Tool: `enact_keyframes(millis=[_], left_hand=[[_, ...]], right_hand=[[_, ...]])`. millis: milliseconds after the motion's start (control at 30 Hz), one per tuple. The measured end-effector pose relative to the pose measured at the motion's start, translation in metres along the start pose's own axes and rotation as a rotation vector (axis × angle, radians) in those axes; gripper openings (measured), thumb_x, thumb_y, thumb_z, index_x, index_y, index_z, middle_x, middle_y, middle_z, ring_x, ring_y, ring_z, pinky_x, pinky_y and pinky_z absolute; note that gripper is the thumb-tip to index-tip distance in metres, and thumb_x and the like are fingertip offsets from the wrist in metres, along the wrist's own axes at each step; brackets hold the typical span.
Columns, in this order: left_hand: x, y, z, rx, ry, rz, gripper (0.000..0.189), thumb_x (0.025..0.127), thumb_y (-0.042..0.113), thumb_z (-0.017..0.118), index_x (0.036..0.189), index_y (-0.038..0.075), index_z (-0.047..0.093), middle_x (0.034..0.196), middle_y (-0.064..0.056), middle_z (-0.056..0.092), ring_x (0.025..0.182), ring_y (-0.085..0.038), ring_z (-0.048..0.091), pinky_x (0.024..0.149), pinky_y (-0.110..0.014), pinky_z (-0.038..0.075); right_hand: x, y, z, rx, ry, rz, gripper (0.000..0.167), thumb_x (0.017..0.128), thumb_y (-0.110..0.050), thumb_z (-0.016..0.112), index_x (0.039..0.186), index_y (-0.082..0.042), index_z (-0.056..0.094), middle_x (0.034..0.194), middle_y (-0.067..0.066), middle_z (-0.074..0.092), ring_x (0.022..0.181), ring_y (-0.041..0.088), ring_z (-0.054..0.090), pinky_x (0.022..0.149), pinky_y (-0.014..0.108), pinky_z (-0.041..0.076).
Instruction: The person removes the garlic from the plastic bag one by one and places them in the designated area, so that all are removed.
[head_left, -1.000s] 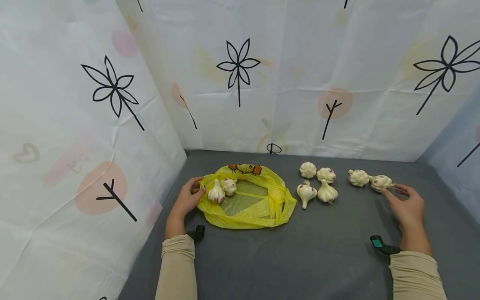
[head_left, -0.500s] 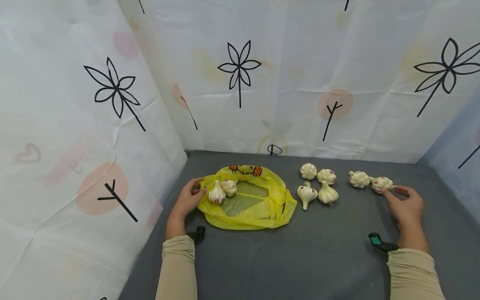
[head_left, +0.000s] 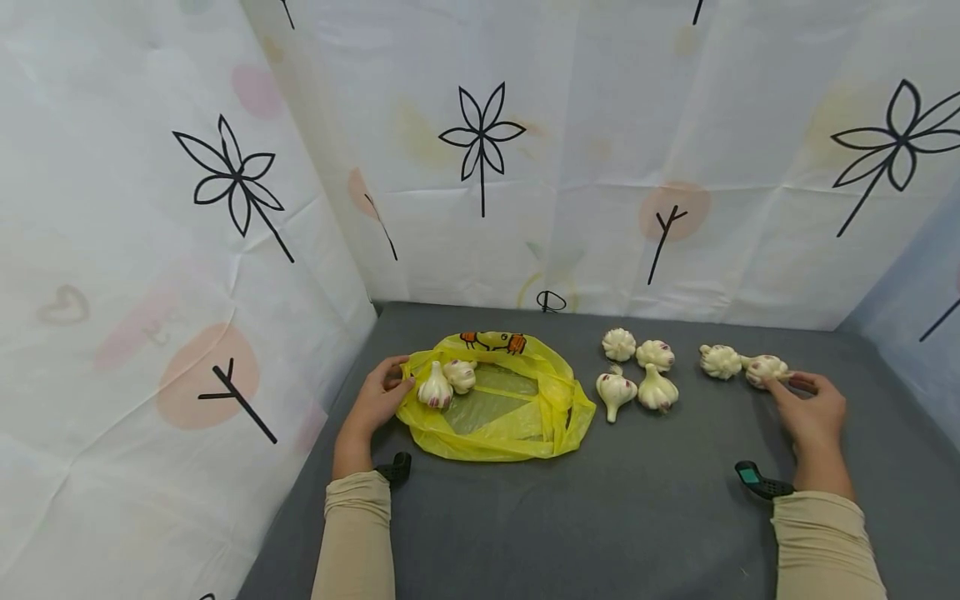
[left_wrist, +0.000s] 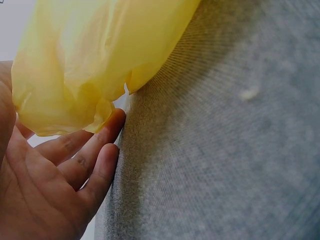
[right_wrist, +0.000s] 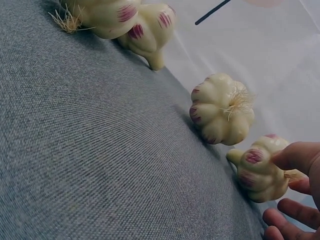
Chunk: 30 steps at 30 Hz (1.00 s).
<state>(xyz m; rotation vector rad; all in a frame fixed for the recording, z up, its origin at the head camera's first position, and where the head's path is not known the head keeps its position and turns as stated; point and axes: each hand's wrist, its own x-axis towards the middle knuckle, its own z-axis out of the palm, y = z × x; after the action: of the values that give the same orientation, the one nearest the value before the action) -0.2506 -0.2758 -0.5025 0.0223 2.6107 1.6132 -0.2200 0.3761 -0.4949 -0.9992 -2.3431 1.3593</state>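
In the head view, my left hand (head_left: 377, 400) grips the left rim of a yellow plastic bag (head_left: 510, 446) lying on its side, mouth spread open. The left wrist view shows the hand's fingers (left_wrist: 102, 162) under the bag's bunched edge (left_wrist: 75, 100). Two white garlic bulbs, one upright (head_left: 435, 390) and one behind it (head_left: 460, 375), sit inside the bag's left side. At the far right my right hand (head_left: 813, 421) pinches a purple-streaked garlic bulb (right_wrist: 260, 170) with thumb and forefinger, other fingers loose. Another garlic bulb (right_wrist: 220, 110) lies beside it.
Several garlic bulbs stand grouped between bag and right hand, among them a front one (head_left: 616, 392) and a back one (head_left: 618, 343). The grey table (head_left: 585, 525) meets a white patterned cloth (head_left: 585, 250) behind and at the left.
The whole head view shifts very slightly. My right forearm has drawn a little to the left and up, while both hands keep their places at the bag and the garlic bulb.
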Motion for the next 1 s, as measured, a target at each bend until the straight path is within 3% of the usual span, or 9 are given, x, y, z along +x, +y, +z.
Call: enact_keyframes(millis=[133, 300, 400, 600, 767, 900, 1000], left_hand=[[0.0, -0.001, 0.0, 0.0, -0.004, 0.001, 0.054, 0.11, 0.024, 0.06, 0.161, 0.015, 0.043, 0.157, -0.022, 0.046, 0.146, -0.045, 0.05, 0.114, -0.062, 0.047], [0.002, -0.002, 0.0, 0.003, -0.003, -0.003, 0.054, 0.11, 0.026, 0.06, 0.161, 0.016, 0.043, 0.158, -0.021, 0.046, 0.146, -0.045, 0.05, 0.114, -0.062, 0.048], [0.002, -0.001, -0.001, 0.005, -0.003, -0.001, 0.054, 0.11, 0.026, 0.06, 0.161, 0.017, 0.043, 0.158, -0.021, 0.047, 0.146, -0.044, 0.05, 0.114, -0.062, 0.048], [0.002, 0.0, -0.001, 0.001, -0.004, 0.006, 0.054, 0.11, 0.026, 0.06, 0.161, 0.015, 0.043, 0.156, -0.022, 0.047, 0.144, -0.044, 0.052, 0.113, -0.062, 0.049], [0.001, 0.0, -0.001, 0.002, -0.006, 0.004, 0.054, 0.11, 0.025, 0.06, 0.161, 0.015, 0.043, 0.156, -0.022, 0.047, 0.145, -0.045, 0.051, 0.114, -0.062, 0.048], [0.001, 0.0, -0.001, 0.005, -0.006, -0.002, 0.055, 0.11, 0.025, 0.06, 0.161, 0.015, 0.043, 0.157, -0.022, 0.046, 0.146, -0.045, 0.05, 0.115, -0.062, 0.047], [0.001, 0.0, 0.0, 0.004, -0.005, 0.002, 0.055, 0.11, 0.024, 0.06, 0.161, 0.014, 0.043, 0.157, -0.023, 0.047, 0.146, -0.046, 0.05, 0.115, -0.062, 0.047]], right_hand=[[-0.001, 0.0, 0.0, 0.011, 0.009, 0.005, 0.038, 0.101, -0.046, 0.065, 0.131, -0.023, 0.059, 0.135, 0.001, 0.053, 0.09, 0.0, 0.044, 0.068, 0.017, 0.04], [-0.004, -0.004, -0.003, 0.046, 0.006, 0.026, 0.034, 0.1, -0.047, 0.066, 0.13, -0.033, 0.057, 0.115, -0.021, 0.046, 0.088, -0.002, 0.042, 0.071, 0.022, 0.041], [-0.007, -0.009, -0.006, 0.066, 0.007, 0.03, 0.035, 0.1, -0.048, 0.065, 0.132, -0.036, 0.057, 0.11, -0.027, 0.041, 0.087, -0.003, 0.041, 0.073, 0.024, 0.042], [-0.01, -0.019, -0.012, 0.105, 0.015, 0.013, 0.037, 0.101, -0.045, 0.065, 0.137, -0.037, 0.058, 0.111, -0.031, 0.04, 0.086, -0.008, 0.042, 0.073, 0.022, 0.042], [-0.014, -0.028, -0.014, 0.091, 0.016, -0.002, 0.051, 0.101, -0.047, 0.066, 0.148, -0.033, 0.056, 0.121, -0.031, 0.043, 0.089, -0.01, 0.041, 0.072, 0.021, 0.042], [-0.019, -0.037, -0.012, 0.051, 0.011, -0.021, 0.062, 0.101, -0.051, 0.065, 0.157, -0.029, 0.052, 0.145, -0.017, 0.05, 0.121, 0.014, 0.057, 0.08, 0.025, 0.041], [-0.023, -0.044, -0.011, 0.042, -0.017, -0.037, 0.064, 0.102, -0.052, 0.063, 0.159, -0.027, 0.049, 0.16, -0.008, 0.046, 0.151, 0.028, 0.044, 0.087, 0.029, 0.042]])
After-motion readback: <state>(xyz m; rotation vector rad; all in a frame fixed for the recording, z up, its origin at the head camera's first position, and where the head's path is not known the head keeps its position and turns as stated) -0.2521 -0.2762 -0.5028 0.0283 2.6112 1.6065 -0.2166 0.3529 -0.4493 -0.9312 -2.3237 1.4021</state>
